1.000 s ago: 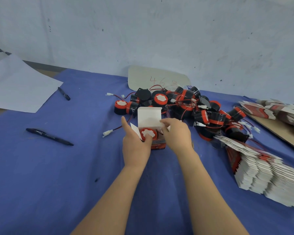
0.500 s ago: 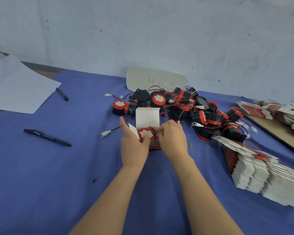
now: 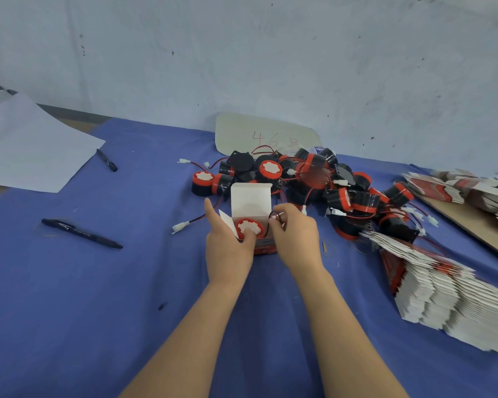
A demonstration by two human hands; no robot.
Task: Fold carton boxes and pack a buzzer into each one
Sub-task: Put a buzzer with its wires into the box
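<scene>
Fanned flat cartons [image 3: 443,294] lie near right on the blue cloth [image 3: 69,311], a black pen [image 3: 81,233] to the left. At centre the left hand [image 3: 227,248] grips the open carton box [image 3: 250,202], thumb pressing the buzzer [image 3: 249,226] seated inside, forefinger raised. The right hand [image 3: 296,239] pinches that buzzer's wire [image 3: 273,215] at the box's right edge. Just behind crowds a heap of loose buzzers [image 3: 314,179]; farther off lie a second pen [image 3: 107,160], a paper sheet [image 3: 32,147] and a card [image 3: 265,133].
</scene>
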